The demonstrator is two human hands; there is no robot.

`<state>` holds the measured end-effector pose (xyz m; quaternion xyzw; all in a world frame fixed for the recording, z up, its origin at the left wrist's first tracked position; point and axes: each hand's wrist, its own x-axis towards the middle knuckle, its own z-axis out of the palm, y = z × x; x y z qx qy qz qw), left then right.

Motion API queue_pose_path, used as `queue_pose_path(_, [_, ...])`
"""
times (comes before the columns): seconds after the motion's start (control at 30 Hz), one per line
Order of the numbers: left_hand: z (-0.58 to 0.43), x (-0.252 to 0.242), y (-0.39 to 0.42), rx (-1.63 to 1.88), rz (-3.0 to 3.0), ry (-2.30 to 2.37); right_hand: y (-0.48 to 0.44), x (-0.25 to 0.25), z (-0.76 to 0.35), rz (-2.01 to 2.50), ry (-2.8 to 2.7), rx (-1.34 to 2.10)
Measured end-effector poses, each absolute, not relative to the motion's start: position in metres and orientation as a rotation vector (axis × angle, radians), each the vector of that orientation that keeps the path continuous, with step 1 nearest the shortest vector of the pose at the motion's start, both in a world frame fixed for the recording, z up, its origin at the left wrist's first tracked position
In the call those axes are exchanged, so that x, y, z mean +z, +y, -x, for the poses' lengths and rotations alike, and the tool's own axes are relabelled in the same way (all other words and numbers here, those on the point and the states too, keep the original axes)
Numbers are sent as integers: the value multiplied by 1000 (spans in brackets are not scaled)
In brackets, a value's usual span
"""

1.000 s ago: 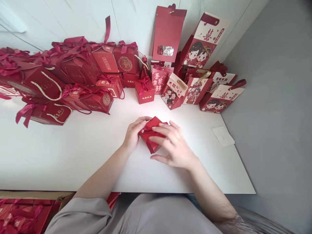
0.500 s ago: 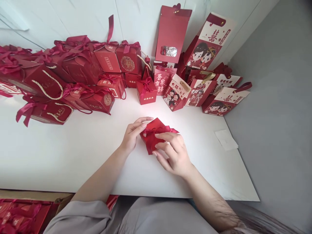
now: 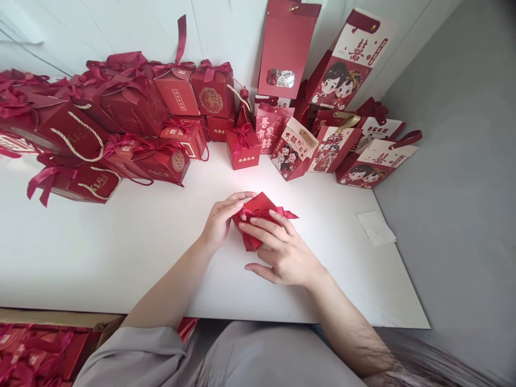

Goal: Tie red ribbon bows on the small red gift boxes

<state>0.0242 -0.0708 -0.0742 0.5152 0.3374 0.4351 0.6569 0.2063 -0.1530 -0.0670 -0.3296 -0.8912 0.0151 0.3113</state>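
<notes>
A small red gift box (image 3: 260,201) tied with a crimson ribbon (image 3: 287,213) is on the white table in front of me. My left hand (image 3: 219,221) grips its left side, thumb on the near face and fingers reaching round behind. Across the ribbon and the box's near side lies my right hand (image 3: 287,252), its fingers stretched out and apart, thumb sticking out below. Much of the box front is hidden under these fingers. Just beyond stands a similar red box (image 3: 243,150) with a ribbon bow and gold lettering.
Red ribboned boxes (image 3: 133,113) are stacked at the back left. Printed bags and boxes (image 3: 357,67) stand at the back right, by a grey wall (image 3: 455,177). A white paper (image 3: 375,228) lies near the right edge. Below left, a carton (image 3: 97,325) holds more red boxes.
My right hand has moved left over the ribbon and its fingers have straightened and spread, with the thumb off the box. The left hand keeps its hold. The view has tilted slightly.
</notes>
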Motion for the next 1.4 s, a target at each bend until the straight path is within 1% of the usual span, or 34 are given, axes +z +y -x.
queue_pose_path(0.13, [-23,-73,-69,1010,-1179,775,-152,-66,-210,980,-2378,61])
queue_pose_path(0.4, [-21,-74,-66,1013,-1135,825,-157,-70,-197,902,-2438,46])
queue_pose_path(0.57, [-18,-72,-65,979,-1208,810,-158,-68,-195,1075,-2459,28])
queue_pose_path(0.9, [-14,-71,-60,1006,-1242,874,-160,-67,-198,871,-2326,187])
queue_pose_path(1.03, [-15,-72,-61,1010,-1231,895,-161,-71,-194,835,-2326,122])
queue_pose_path(1.17, [-16,-73,-62,980,-1220,920,-161,-73,-189,833,-2439,50])
queue_pose_path(1.4, [-16,-70,-63,968,-1265,887,-158,-70,-193,945,-2433,-88])
